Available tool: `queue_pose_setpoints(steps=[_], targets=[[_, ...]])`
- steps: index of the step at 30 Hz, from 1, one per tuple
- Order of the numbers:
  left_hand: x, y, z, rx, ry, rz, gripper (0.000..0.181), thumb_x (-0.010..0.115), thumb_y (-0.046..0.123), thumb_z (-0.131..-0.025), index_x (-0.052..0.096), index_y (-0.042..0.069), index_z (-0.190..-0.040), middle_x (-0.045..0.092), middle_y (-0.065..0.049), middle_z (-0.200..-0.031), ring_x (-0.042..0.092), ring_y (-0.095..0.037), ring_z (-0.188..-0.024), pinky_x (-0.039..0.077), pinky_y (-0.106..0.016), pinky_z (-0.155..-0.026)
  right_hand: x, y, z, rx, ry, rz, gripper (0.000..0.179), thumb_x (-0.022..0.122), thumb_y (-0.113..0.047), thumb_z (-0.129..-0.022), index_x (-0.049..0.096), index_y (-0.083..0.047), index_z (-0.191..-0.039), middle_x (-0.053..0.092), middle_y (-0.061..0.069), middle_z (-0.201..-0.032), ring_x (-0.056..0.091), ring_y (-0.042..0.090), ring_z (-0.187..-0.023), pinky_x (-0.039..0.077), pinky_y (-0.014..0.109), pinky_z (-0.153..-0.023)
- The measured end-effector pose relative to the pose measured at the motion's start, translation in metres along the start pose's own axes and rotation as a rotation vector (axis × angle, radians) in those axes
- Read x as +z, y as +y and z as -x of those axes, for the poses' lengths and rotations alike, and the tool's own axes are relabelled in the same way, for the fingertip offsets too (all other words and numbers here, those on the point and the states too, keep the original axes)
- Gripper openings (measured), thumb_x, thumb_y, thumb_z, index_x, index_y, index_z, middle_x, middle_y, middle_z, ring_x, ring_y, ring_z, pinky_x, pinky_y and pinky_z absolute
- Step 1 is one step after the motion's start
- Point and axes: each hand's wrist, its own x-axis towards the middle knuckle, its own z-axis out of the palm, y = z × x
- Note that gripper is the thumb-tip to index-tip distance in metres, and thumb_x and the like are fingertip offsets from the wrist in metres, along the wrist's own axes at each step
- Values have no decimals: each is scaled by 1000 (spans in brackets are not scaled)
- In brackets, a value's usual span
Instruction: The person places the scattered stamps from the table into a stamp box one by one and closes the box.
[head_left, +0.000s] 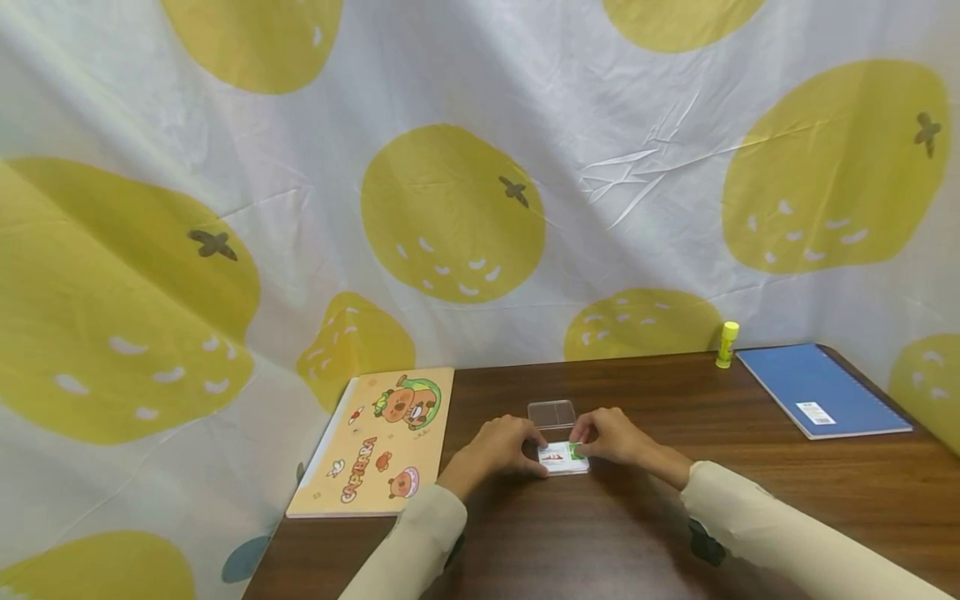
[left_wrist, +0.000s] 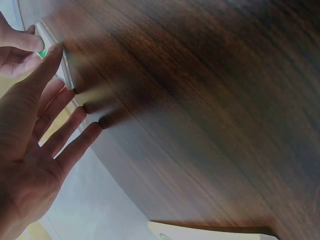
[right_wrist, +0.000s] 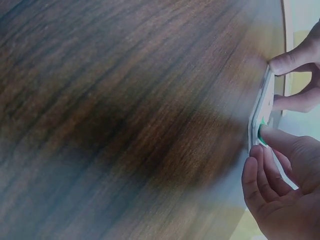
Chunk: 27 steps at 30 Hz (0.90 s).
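Note:
A small, flat white case with a printed card on top lies on the table in the head view. My left hand holds it at the left side, thumb at the front corner and index finger at the back one. My right hand is at the right end, its thumb on a green patch of the top, fingertips close to the case's edge. Behind the case lies a clear plastic lid. In the left wrist view, the other fingers of my left hand are spread beside the case.
To the left lies a capybara-printed folder. A blue notebook is at the right back, with a yellow glue stick upright beside it. A fruit-patterned curtain hangs along the back edge of the brown table.

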Motion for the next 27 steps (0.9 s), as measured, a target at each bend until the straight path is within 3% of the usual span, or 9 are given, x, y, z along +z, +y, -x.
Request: queue_pose_setpoints(steps=[27], targets=[[0, 2, 1, -4, 0, 4, 43, 91, 47, -77, 80, 21, -110, 75, 9, -106, 62, -6, -91, 52, -30, -83, 0, -3, 1, 1, 4, 22, 11, 85, -3, -81, 76, -8, -85, 72, -1, -77, 64, 10, -74, 51, 25, -67]])
